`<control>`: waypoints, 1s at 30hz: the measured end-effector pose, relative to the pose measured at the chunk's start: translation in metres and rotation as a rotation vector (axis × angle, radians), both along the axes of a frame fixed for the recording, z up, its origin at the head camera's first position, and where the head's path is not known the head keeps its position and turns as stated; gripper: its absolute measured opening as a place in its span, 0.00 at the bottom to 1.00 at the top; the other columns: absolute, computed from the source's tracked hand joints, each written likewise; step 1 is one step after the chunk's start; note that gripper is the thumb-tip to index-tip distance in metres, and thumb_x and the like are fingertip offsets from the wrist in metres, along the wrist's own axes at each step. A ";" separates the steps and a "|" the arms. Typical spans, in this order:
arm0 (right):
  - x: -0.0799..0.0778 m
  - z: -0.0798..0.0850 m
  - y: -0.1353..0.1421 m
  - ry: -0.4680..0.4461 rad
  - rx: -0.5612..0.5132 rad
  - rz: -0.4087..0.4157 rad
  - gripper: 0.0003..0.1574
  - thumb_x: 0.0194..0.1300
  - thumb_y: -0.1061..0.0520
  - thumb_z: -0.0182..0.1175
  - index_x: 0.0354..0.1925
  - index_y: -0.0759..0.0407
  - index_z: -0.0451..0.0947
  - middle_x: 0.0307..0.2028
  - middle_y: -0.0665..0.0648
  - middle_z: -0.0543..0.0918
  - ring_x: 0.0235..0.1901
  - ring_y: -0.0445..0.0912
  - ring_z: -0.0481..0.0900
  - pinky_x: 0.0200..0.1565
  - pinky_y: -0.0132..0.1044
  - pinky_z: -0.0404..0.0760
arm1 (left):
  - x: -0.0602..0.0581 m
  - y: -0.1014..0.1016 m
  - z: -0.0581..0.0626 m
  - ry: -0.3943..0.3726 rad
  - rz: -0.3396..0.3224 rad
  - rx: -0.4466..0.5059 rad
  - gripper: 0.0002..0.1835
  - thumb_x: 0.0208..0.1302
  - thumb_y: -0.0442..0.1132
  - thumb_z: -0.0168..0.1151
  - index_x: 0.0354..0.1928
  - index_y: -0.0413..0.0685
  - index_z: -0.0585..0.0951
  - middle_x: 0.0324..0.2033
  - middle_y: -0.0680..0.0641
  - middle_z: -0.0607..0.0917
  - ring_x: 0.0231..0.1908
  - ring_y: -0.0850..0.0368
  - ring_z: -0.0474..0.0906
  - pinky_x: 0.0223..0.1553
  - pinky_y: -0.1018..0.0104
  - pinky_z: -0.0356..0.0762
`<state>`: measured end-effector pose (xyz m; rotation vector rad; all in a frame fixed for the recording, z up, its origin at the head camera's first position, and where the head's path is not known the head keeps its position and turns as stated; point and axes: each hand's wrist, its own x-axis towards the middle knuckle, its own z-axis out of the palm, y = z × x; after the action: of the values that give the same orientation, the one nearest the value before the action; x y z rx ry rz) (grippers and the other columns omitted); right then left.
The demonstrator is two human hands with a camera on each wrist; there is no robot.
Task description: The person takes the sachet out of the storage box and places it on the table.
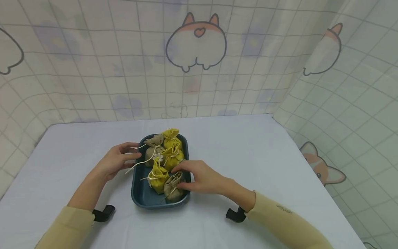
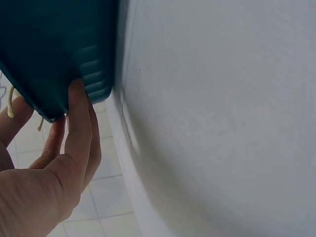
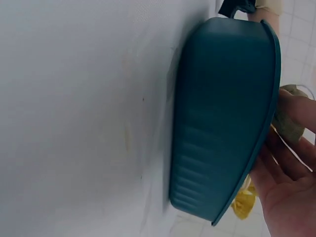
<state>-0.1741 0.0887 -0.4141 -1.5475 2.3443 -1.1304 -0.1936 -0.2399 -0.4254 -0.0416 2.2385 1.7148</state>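
A dark teal tray (image 1: 146, 199) holds several small drawstring pouches. My right hand (image 1: 203, 178) reaches over the tray's right rim and grips a grey-beige pouch (image 1: 174, 190) in the near right corner, thumb on its near side. Beside it leans a yellow pouch (image 1: 158, 178) with a white flower. My left hand (image 1: 116, 160) holds the tray's left rim; in the left wrist view a finger (image 2: 77, 98) lies on the outer wall. Another grey-beige pouch (image 1: 150, 157) and two yellow pouches (image 1: 171, 138) fill the far end. Some right fingertips are hidden.
The tray stands on a white-covered table (image 1: 236, 145). A curtain (image 1: 124, 62) with a grid and corgi print hangs behind and at the sides. Black wrist mounts (image 1: 235, 215) sit on both wrists. Pale cords (image 1: 136, 166) trail over the tray's left rim.
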 end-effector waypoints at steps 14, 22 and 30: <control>0.004 -0.001 -0.007 -0.065 0.030 0.022 0.18 0.68 0.58 0.70 0.54 0.59 0.81 0.49 0.50 0.84 0.50 0.34 0.79 0.53 0.33 0.79 | 0.000 0.000 -0.001 -0.028 0.011 0.018 0.36 0.74 0.39 0.63 0.77 0.37 0.60 0.71 0.29 0.64 0.66 0.33 0.69 0.64 0.39 0.69; 0.005 -0.003 -0.008 -0.081 -0.041 0.022 0.15 0.66 0.61 0.71 0.51 0.60 0.82 0.46 0.51 0.85 0.47 0.35 0.80 0.49 0.40 0.82 | 0.000 -0.001 -0.002 -0.029 0.018 0.031 0.37 0.73 0.40 0.65 0.77 0.37 0.60 0.71 0.30 0.64 0.66 0.34 0.70 0.64 0.40 0.69; 0.006 -0.008 -0.007 -0.140 -0.143 0.016 0.14 0.65 0.62 0.71 0.49 0.59 0.82 0.44 0.50 0.86 0.45 0.37 0.81 0.46 0.46 0.83 | 0.000 -0.003 -0.003 -0.027 0.012 0.041 0.37 0.73 0.39 0.64 0.77 0.36 0.60 0.71 0.30 0.65 0.66 0.35 0.69 0.65 0.40 0.68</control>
<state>-0.1677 0.0820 -0.4220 -1.4739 2.2000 -1.3824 -0.1935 -0.2425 -0.4285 -0.0679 2.1870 1.7555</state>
